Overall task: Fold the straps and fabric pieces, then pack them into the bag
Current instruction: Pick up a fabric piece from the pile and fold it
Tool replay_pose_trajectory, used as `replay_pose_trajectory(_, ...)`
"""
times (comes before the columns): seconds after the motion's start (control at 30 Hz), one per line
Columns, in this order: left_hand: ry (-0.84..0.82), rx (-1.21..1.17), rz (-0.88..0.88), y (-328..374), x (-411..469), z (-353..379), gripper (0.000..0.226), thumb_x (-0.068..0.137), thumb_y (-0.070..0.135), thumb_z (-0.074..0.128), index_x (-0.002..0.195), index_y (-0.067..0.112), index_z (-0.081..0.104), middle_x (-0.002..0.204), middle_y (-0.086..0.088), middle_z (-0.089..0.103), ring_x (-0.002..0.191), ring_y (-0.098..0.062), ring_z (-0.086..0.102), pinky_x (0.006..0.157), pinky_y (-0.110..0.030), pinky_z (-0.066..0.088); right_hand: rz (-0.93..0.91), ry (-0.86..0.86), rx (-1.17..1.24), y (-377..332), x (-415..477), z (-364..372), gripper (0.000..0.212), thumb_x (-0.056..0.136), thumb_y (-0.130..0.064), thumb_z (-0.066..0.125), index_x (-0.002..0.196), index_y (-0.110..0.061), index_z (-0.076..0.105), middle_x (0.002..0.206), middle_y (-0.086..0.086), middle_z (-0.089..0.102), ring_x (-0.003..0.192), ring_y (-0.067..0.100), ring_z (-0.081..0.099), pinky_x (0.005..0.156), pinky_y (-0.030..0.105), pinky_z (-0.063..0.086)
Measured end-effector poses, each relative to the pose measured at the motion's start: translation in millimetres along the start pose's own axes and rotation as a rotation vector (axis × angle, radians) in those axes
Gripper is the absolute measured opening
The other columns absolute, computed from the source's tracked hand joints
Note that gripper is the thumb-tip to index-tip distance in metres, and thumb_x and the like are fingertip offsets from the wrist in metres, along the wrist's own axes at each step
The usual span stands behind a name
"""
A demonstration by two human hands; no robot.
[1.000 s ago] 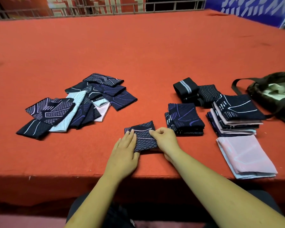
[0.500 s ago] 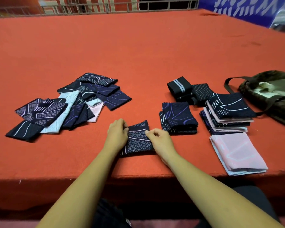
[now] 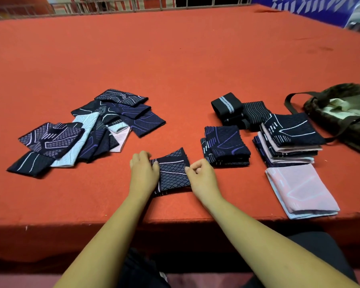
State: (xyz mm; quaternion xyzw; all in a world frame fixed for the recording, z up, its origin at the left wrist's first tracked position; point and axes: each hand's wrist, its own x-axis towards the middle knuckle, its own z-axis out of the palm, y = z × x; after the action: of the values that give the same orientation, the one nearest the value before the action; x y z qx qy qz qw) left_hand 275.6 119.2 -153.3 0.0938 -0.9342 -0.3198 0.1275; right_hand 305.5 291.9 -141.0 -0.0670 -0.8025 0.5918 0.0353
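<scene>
Near the red tabletop's (image 3: 175, 59) front edge, the left hand (image 3: 143, 176) and right hand (image 3: 202, 178) pinch opposite sides of the navy diamond-patterned fabric piece (image 3: 173, 172), whose edges should be squared before creasing.

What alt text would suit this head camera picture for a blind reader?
A person's left hand and right hand grip a dark patterned fabric piece by its side edges on a red table. A loose pile lies to its left; folded stacks and a bag lie to the right.
</scene>
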Motion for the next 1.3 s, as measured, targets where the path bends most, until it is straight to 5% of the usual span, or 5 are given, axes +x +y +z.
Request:
replay_pose_trajectory(0.2, 0.016, -0.425, -0.224, 26, -16, -16, 0.034, 0.098, 0.032, 0.056, 0.119, 0.006, 0.053, 0.089, -0.001, 0.068, 0.098, -0.03, 0.066, 0.087, -0.04, 0.049, -0.156, -0.056, 0.303, -34, -6, -10, 0.022, 0.091, 0.001, 0.059, 0.092, -0.018, 0.05, 0.091, -0.001, 0.06, 0.081, -0.002, 0.058, 0.08, 0.015, 0.046)
replay_pose_trajectory(0.43, -0.344, -1.217, -0.429, 86, -18, -25, 0.031, 0.096, 0.031, 0.058, 0.103, 0.003, 0.07, 0.106, -0.025, 0.071, 0.088, -0.034, 0.068, 0.08, -0.041, 0.054, -0.111, -0.143, 0.674, -61, 2, -49, 0.022, 0.095, 0.007, 0.051, 0.107, -0.011, 0.053, 0.11, 0.015, 0.068, 0.1, 0.024, 0.065, 0.096, 0.045, 0.05)
replay_pose_trajectory(0.63, -0.434, -1.423, -0.486, 124, -9, -17, 0.031, 0.091, 0.014, 0.062, 0.115, -0.007, 0.065, 0.107, -0.022, 0.069, 0.08, -0.027, 0.069, 0.072, -0.034, 0.061, -0.065, -0.147, 0.634, -66, 16, -94, 0.022, 0.097, 0.006, 0.046, 0.114, -0.002, 0.057, 0.102, 0.014, 0.069, 0.087, 0.019, 0.068, 0.073, 0.03, 0.058)
replay_pose_trajectory(1.03, -0.398, -1.099, -0.186, 164, 8, 13, 0.017, 0.098, 0.01, 0.056, 0.111, 0.005, 0.065, 0.097, -0.012, 0.072, 0.082, -0.021, 0.068, 0.078, -0.036, 0.056, 0.085, 0.191, 0.124, -64, 72, -122, 0.045, 0.1, -0.031, 0.049, 0.058, -0.015, 0.042, 0.058, 0.003, 0.045, 0.056, 0.018, 0.044, 0.053, 0.03, 0.034)
replay_pose_trajectory(1.3, -0.216, -0.756, -0.169, 164, 30, 46, 0.014, 0.094, 0.019, 0.064, 0.105, 0.013, 0.058, 0.087, -0.008, 0.071, 0.076, -0.022, 0.068, 0.079, -0.042, 0.056, -0.057, 0.205, -0.415, -54, 109, -130, 0.042, 0.103, -0.034, 0.042, 0.066, -0.015, 0.034, 0.069, 0.003, 0.045, 0.066, 0.025, 0.042, 0.058, 0.035, 0.025)
